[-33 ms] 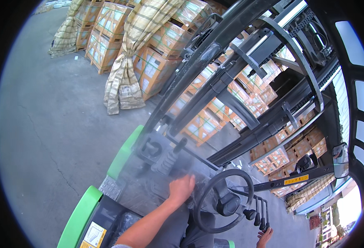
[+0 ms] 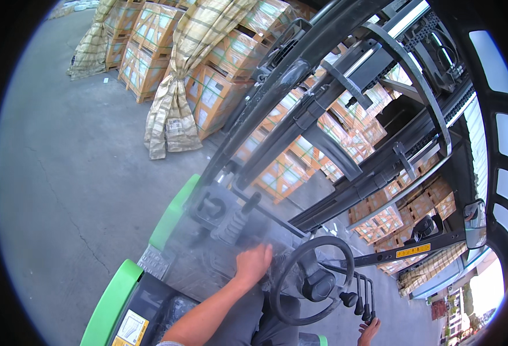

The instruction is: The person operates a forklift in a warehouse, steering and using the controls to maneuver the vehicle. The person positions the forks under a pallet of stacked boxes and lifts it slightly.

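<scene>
I sit at the controls of a forklift. My left hand [image 2: 254, 264] is closed, its fingers curled away from view, just left of the black steering wheel [image 2: 278, 277] and above my grey-trousered legs [image 2: 280, 323]. Whatever it may grip is hidden. At the lower right, my right hand [image 2: 369, 331] has its fingers at the black knob of the outermost control lever [image 2: 373, 300]. More black-knobbed levers [image 2: 359, 305] stand beside that one. A black spinner knob [image 2: 349, 299] sits on the wheel's rim.
The dark mast [image 2: 323, 104] rises ahead with chains and hoses. Beyond it stand stacked wooden crates [image 2: 208, 95], partly behind a striped tarp curtain [image 2: 176, 115]. Green bodywork [image 2: 112, 300] flanks the step at left. A mirror [image 2: 475, 225] hangs at right. Grey concrete floor [image 2: 75, 173] spreads left.
</scene>
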### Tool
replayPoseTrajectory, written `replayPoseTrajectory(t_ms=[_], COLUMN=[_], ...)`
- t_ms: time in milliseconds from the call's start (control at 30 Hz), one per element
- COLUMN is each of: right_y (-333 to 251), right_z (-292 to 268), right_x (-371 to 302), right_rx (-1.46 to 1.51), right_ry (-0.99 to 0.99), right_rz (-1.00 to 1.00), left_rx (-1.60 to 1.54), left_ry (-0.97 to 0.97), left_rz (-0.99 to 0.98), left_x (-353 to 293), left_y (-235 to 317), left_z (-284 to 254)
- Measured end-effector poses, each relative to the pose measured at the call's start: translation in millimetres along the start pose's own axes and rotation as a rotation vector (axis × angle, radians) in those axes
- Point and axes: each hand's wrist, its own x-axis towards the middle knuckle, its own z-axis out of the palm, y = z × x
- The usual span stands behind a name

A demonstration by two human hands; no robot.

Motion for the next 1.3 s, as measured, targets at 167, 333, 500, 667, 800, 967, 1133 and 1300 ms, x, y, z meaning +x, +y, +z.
replayPoseTrajectory(t_ms=[167, 333, 500, 667, 800, 967, 1133, 1300], right_y=[29.1, 17.7, 2.2, 15.2, -4.1, -49.1, -80.4, -89.0], right_z=[-15.5, -14.6, -5.3, -4.3, 14.5, 42.6, 59.6, 62.8], right_x=[-20.8, -7.8, 49.2, 45.9, 28.3, 4.4, -10.6, -17.0], right_rx=[0.069, 0.058, -0.004, -0.009, -0.015, -0.012, -0.002, 0.016], right_ry=[-0.102, -0.058, -0.089, -0.203, -0.140, -0.080, -0.031, 0.014], right_rz=[0.193, 0.185, 0.076, 0.061, 0.221, 0.294, 0.326, 0.355], left_rx=[0.000, -0.046, -0.207, -0.346, 0.294, 0.849, 0.700, 0.708], left_ry=[0.035, 0.023, -0.192, -0.185, 0.227, 0.000, 0.032, 0.040], left_rz=[-0.013, -0.001, -0.180, -0.370, -0.380, -0.750, -0.799, -0.761], left_x=[0.4, 0.9, 2.7, -38.8, -124.5, -272.3, -294.2, -287.8], left_y=[-0.1, 0.9, 6.4, -56.3, -196.7, -283.6, -290.5, -289.0], left_z=[1.2, -3.2, -20.1, -67.5, -175.2, -309.3, -315.4, -318.8])
